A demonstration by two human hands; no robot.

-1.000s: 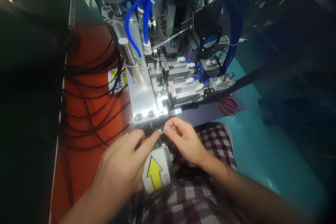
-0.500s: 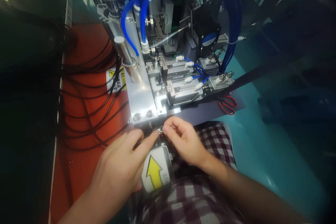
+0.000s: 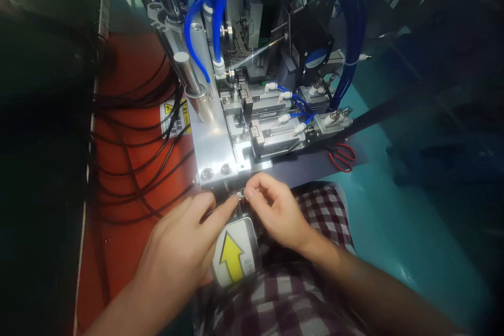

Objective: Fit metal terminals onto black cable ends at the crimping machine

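In the head view a tiny silvery part (image 3: 241, 195), with specks of red and dark thread-like wire, sits between my fingertips in front of the machine. My right hand (image 3: 275, 209) pinches at its right side with thumb and forefinger. From the left, my left hand (image 3: 179, 244) reaches one finger onto the part, the other fingers curled and partly hidden. The part is too small to name. Just above it is the front edge of a bright metal plate (image 3: 214, 155). Below lies a white label with a yellow arrow (image 3: 231, 256) on a machine piece.
Red-handled snips (image 3: 342, 157) lie to the right on a dark strip. Pneumatic cylinders (image 3: 281, 139) and thick blue hoses (image 3: 354, 21) stand beyond my hands. Black cables (image 3: 134, 144) run across the orange-red surface (image 3: 126, 257) at left. Checkered cloth (image 3: 283, 299) covers my lap.
Both hands keep almost the same pose at the tiny part. The view of the machine has shifted slightly.
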